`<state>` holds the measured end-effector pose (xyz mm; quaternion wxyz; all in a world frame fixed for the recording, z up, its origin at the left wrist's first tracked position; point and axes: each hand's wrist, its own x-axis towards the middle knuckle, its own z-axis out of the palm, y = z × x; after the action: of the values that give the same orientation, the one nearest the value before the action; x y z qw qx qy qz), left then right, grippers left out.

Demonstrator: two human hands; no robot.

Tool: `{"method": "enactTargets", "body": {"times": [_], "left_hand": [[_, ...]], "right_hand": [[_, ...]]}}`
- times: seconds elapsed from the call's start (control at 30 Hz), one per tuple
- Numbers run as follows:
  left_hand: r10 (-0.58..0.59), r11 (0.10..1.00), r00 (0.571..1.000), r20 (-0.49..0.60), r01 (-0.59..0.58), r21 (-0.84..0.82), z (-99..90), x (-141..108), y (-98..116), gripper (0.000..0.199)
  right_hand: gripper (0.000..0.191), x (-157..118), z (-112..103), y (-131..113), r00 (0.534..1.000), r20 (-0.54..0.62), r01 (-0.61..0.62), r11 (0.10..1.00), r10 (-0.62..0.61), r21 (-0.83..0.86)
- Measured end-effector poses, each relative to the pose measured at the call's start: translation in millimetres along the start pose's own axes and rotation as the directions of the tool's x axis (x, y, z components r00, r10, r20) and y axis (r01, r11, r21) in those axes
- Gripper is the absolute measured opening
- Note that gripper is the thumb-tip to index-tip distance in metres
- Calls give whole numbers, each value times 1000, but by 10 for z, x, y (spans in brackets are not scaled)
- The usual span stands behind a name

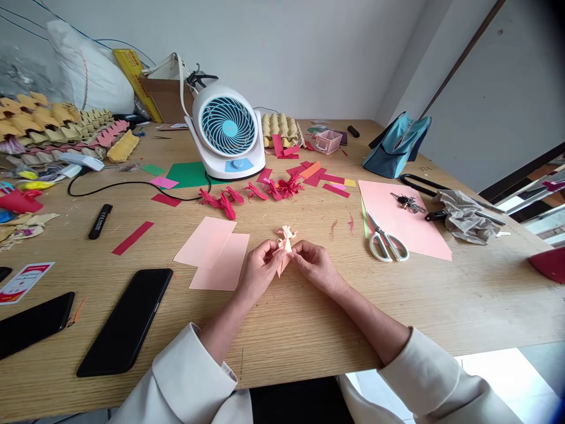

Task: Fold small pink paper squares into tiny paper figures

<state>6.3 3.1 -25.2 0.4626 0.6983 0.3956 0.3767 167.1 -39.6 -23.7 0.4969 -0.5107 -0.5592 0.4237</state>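
Observation:
Between my two hands is a small folded paper figure (286,241) in pale peach, with cut, curled strips at its top and a pointed lower end. My left hand (263,262) pinches its left side between thumb and fingers. From the other side, my right hand (314,266) grips it the same way, the thumbs almost meeting. Two peach paper sheets (218,262) overlap on the table just left of my left hand. Beyond the hands lies a row of red cut-paper pieces (256,191). White-handled scissors (388,244) rest to the right, partly on a larger peach sheet (410,221).
A white and blue fan (227,132) stands at the back, its cable running left. Two black phones (126,321) and a marker (100,221) lie at left. Keys (410,204), a crumpled grey cloth (468,217) and a blue bag (397,144) sit at right. Egg cartons (53,129) are stacked far left.

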Motion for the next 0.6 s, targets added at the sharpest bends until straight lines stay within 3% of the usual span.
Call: {"method": "enactTargets", "body": {"times": [0.23,0.43,0.6], "left_hand": [[-3,1000,999,33,3,-13,0,6,2,30],[-4,997,1000,6,3,73,5,-13,98,32],[-10,1000,1000,15,10,17,22,-16,67,31]], "right_hand": [[32,-5,-11,-4,1000,-4,-6,1000,6,-18],[32,-1,-9,8,1000,-6,0,1000,0,4],[32,0,-18,23,1000,-14,5,1000,-5,-9]]}}
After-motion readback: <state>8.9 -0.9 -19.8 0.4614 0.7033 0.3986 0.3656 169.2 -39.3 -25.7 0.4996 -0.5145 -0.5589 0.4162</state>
